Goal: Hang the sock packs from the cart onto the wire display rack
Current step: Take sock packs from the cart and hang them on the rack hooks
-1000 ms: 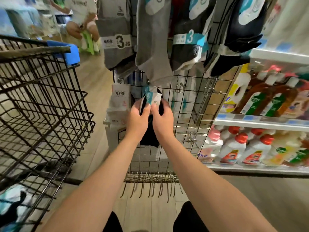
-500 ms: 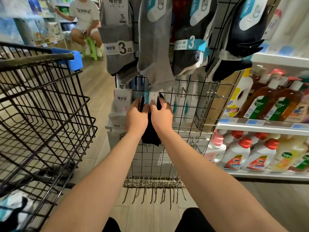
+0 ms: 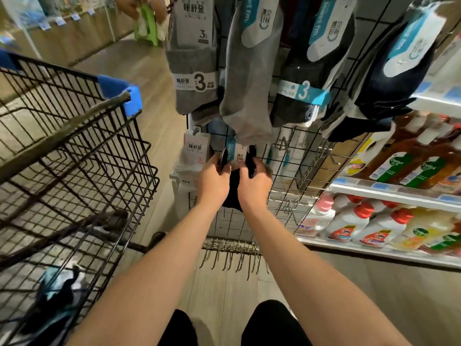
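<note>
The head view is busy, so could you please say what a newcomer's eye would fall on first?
At centre, the left hand and right hand both hold a black sock pack at the wire display rack, just below a row of hanging sock packs. The black wire cart fills the left side, a few packs lying in its bottom, and shelves of bottles line the right.
</note>
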A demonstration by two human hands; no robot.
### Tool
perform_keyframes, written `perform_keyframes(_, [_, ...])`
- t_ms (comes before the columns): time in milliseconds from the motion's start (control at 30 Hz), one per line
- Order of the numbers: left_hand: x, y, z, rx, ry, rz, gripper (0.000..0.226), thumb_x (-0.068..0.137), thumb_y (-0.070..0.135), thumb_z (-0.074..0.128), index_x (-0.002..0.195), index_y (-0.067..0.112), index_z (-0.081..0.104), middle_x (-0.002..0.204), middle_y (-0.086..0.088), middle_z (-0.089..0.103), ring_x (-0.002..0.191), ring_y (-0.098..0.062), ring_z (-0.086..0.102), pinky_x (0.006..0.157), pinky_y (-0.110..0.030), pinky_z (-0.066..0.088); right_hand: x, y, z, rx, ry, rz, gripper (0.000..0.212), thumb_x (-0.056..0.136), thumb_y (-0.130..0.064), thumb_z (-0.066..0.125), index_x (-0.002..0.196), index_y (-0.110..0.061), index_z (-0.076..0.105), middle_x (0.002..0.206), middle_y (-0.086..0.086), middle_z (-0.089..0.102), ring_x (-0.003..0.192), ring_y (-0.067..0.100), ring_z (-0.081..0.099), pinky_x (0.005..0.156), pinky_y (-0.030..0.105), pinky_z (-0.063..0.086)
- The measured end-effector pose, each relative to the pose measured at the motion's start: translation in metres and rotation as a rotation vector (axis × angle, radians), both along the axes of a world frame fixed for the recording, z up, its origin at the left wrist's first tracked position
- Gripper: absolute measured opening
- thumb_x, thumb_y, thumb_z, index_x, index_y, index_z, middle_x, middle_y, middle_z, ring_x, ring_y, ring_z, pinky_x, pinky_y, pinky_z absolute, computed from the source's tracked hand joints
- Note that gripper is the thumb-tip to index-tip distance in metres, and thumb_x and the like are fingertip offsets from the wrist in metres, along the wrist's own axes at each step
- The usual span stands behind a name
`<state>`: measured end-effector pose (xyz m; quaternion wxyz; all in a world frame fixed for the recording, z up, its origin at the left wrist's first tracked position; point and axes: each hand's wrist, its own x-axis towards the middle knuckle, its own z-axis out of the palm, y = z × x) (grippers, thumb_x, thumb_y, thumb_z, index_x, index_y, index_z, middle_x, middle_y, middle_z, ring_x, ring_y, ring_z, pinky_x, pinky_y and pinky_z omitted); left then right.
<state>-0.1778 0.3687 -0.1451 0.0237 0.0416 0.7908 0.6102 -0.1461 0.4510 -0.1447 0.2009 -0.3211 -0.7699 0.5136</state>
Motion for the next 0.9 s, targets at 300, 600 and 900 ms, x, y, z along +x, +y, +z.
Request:
perform_keyframes(300, [0.099, -0.078, 0.110, -0.202, -0.311, -0.002, 0.021, 0.100, 0.021, 0.053, 0.114, 0.024, 0.067, 0.116, 0.004, 0.069, 0.108, -0.017, 0.065, 0.095, -0.034, 0.052, 0.109, -0.074, 0.134, -0.063, -0.268, 0.317, 0.024, 0.098, -0.022, 0.053, 0.113, -0.020, 0.071, 0.106, -0.005, 0.071, 0.100, 0.015, 0.064, 0.084, 0.029, 0.049])
perform_keyframes(600, [0.192, -0.205, 0.274, -0.220, -0.418, 0.245, 0.022, 0.101, 0.029, 0.053, 0.116, 0.025, 0.069, 0.109, 0.009, 0.067, 0.102, -0.011, 0.062, 0.089, -0.027, 0.047, 0.143, -0.162, 0.283, 0.011, -0.417, 0.651, 0.019, 0.099, -0.029, 0.055, 0.107, -0.028, 0.072, 0.111, -0.004, 0.071, 0.105, 0.018, 0.062, 0.097, 0.045, 0.051])
perform_keyframes(900, [0.200, -0.352, 0.267, -0.009, -0.543, 0.529, 0.015, 0.097, 0.019, 0.057, 0.092, 0.029, 0.067, 0.110, -0.002, 0.072, 0.095, -0.026, 0.068, 0.091, -0.045, 0.055, 0.103, -0.307, 0.311, 0.004, -0.382, 0.971, 0.022, 0.100, -0.019, 0.055, 0.115, -0.019, 0.071, 0.104, -0.002, 0.069, 0.085, 0.011, 0.061, 0.079, 0.030, 0.052])
